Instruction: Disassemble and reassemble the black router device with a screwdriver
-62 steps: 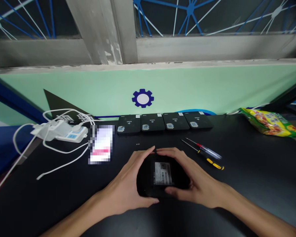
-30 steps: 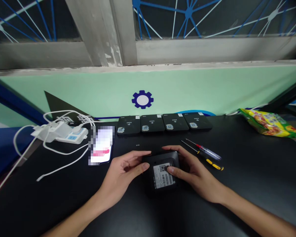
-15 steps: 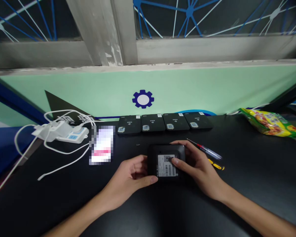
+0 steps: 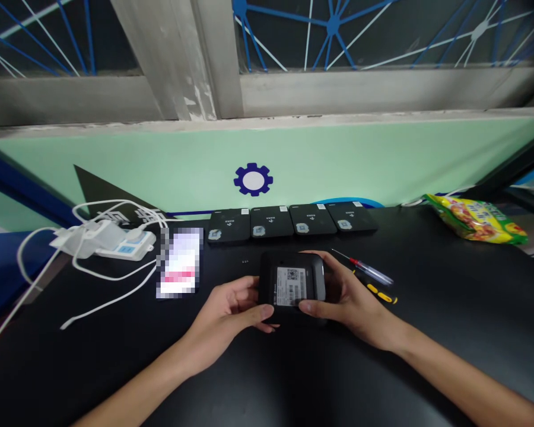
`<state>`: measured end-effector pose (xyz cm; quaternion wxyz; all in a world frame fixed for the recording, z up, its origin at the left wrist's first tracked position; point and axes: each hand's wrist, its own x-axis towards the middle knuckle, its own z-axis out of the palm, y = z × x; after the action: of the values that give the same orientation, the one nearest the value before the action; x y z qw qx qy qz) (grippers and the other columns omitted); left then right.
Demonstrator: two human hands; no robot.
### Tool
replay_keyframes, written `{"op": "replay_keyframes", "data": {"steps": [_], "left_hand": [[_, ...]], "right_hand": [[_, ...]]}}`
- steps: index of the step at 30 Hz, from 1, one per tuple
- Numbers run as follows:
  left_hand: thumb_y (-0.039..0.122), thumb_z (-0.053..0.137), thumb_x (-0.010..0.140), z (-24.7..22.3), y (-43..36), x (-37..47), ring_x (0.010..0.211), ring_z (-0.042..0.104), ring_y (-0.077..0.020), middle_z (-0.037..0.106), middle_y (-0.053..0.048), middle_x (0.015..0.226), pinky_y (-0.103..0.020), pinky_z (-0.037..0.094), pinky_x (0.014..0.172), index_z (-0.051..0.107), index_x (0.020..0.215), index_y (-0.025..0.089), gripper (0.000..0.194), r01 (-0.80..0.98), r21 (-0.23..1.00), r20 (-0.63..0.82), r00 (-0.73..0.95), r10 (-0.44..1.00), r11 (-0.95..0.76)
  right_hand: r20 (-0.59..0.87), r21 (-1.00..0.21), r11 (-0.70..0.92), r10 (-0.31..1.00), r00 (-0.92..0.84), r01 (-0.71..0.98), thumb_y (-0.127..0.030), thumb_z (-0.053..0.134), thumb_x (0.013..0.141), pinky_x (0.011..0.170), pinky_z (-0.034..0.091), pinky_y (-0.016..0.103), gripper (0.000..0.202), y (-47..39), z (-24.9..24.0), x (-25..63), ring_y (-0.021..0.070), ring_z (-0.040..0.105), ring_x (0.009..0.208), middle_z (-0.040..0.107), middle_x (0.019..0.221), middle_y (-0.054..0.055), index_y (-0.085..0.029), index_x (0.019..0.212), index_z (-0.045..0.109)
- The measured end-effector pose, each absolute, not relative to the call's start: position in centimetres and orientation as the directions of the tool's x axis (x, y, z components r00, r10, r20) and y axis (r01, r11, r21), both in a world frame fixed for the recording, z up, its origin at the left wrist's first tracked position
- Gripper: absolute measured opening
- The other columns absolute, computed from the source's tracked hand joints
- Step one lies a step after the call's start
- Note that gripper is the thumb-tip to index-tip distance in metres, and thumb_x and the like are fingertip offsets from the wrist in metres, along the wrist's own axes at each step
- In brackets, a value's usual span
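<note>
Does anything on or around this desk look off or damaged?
Mostly minor: white cables sprawl in a tangle around the power strip, and the window frame has pale, worn-looking patches. A few tiny bits lie loose left of the held black box. Nothing looks spilled.

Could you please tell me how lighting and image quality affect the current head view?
In the head view, the black box nearly blends into the dark tabletop; its white label stands out, but the fine print is unreadable; the bright screen is pixelated; the tabletop shows a soft sheen near the bottom edge.
</note>
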<state>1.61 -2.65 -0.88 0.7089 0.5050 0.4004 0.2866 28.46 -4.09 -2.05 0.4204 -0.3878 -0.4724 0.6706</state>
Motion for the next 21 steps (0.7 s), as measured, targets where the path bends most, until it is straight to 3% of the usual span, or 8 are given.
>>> {"op": "replay_keyframes", "data": {"steps": [8, 12, 15, 18, 21], "left_hand": [[0.037, 0.083, 0.100, -0.85, -3.22, 1.81, 0.091, 0.081, -0.0268, 0.082, -0.010, 0.111, -0.040, 0.067, 0.082, 0.062, 0.154, 0.021, 0.061, -0.015, 0.963, -0.230, 0.471, 0.852, 0.268], [0.042, 0.079, 0.103, -0.30, -3.44, 1.52, 0.116, 0.074, -0.0307, 0.080, -0.008, 0.124, -0.041, 0.064, 0.094, 0.062, 0.157, 0.029, 0.059, 0.038, 0.981, -0.185, 0.446, 0.876, 0.188], [0.045, 0.074, 0.106, -0.16, -3.48, 1.22, 0.130, 0.068, -0.0321, 0.077, -0.007, 0.136, -0.042, 0.057, 0.107, 0.069, 0.153, 0.033, 0.048, 0.103, 0.987, -0.160, 0.471, 0.867, 0.126], [0.050, 0.068, 0.109, -0.55, -3.48, 1.04, 0.108, 0.070, -0.0265, 0.079, -0.005, 0.118, -0.037, 0.057, 0.091, 0.071, 0.149, 0.035, 0.043, 0.221, 0.973, -0.159, 0.439, 0.884, 0.065], [0.053, 0.067, 0.109, -1.02, -3.44, 0.99, 0.087, 0.062, -0.0206, 0.071, -0.001, 0.095, -0.033, 0.051, 0.079, 0.073, 0.143, 0.034, 0.040, 0.380, 0.924, -0.119, 0.377, 0.918, -0.036]], "right_hand": [[-0.117, -0.969, -0.174, 0.948, -0.295, -0.176, -0.031, 0.100, 0.083, 0.087, 0.062, 0.030, 0.064, -4.14, -2.18, 28.32, 0.0203, 0.071, 0.105, 0.075, 0.116, 0.002, -0.028, 0.131, 0.057], [-0.128, -0.964, -0.188, 0.949, -0.288, -0.189, -0.038, 0.096, 0.088, 0.082, 0.059, 0.026, 0.049, -4.37, -1.92, 28.32, 0.0159, 0.068, 0.091, 0.072, 0.101, -0.002, -0.026, 0.118, 0.059], [-0.151, -0.954, -0.234, 0.915, -0.373, -0.188, -0.042, 0.091, 0.095, 0.083, 0.059, 0.027, 0.043, -4.68, -1.58, 28.33, 0.0164, 0.070, 0.091, 0.075, 0.102, -0.001, -0.025, 0.118, 0.059], [-0.149, -0.963, -0.229, 0.889, -0.433, -0.139, -0.043, 0.085, 0.100, 0.083, 0.059, 0.031, 0.047, -4.95, -1.49, 28.28, 0.0187, 0.072, 0.091, 0.077, 0.103, 0.001, -0.029, 0.136, 0.058], [-0.127, -0.984, -0.167, 0.898, -0.422, -0.060, -0.044, 0.085, 0.100, 0.078, 0.058, 0.033, 0.056, -5.03, -1.83, 28.17, 0.0199, 0.071, 0.088, 0.075, 0.101, 0.001, -0.031, 0.145, 0.056]]}}
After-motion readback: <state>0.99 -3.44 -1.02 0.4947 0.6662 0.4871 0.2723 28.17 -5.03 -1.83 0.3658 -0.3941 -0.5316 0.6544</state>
